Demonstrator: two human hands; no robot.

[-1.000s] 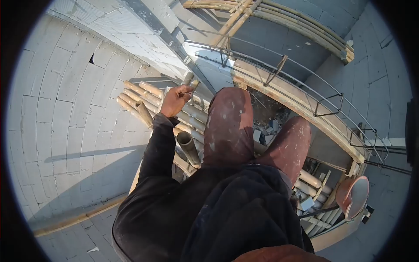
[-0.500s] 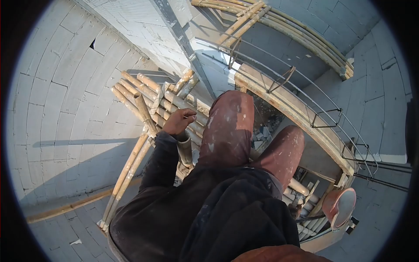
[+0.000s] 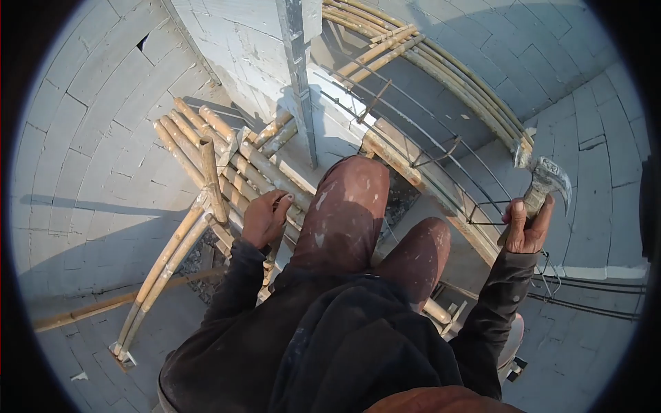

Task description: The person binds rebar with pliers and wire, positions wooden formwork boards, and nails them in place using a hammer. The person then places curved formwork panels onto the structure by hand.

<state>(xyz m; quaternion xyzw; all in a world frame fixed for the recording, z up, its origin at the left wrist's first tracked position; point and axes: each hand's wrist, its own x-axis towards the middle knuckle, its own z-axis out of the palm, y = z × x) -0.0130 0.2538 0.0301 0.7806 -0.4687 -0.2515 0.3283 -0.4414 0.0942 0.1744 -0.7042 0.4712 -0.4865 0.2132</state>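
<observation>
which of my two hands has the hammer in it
Your right hand: its fingers wrap around the claw hammer close below the head. Your left hand is curled near the bamboo poles instead, with no hammer in it.

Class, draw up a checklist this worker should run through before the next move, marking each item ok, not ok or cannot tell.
1. Hammer gripped: ok, the right hand is wrapped around it below the head.
2. Left hand away from the hammer: ok, they are well apart, on opposite sides of the knees.
3. Something held in the left hand: cannot tell, the fingers are curled and any contents too small to make out.
4. Gloves on: not ok, both hands are bare.
5. Feet firmly placed: cannot tell, they are out of sight.
</observation>
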